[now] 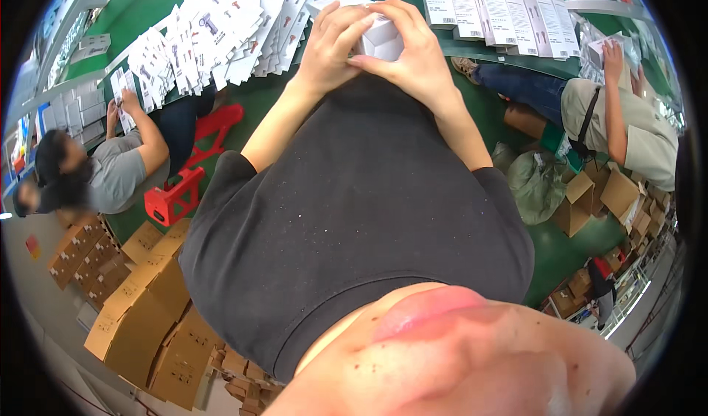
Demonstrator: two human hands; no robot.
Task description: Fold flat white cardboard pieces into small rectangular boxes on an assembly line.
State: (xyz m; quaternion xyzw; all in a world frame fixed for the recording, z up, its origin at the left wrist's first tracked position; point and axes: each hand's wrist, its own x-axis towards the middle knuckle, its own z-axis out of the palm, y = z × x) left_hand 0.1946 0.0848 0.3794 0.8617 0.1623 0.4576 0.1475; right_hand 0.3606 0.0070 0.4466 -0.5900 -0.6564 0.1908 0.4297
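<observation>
A small white carton (385, 41) is held between my hands at the table's near edge, its folded end facing me. My left hand (330, 49) is closed on its left side, fingertips bent over the top. Around the right side curls my right hand (417, 53), fingers over the top and thumb below the end. The carton's far part is hidden by my fingers. Left of my hands, a large heap of flat white printed cartons (221, 25) spreads over the green table.
Printed white boxes (501, 14) stand in a row at the right on the table. A person (122, 158) works at the left beside red stools (177, 195); another person (627, 121) handles a package at the right. Brown cardboard boxes (147, 305) are stacked behind me.
</observation>
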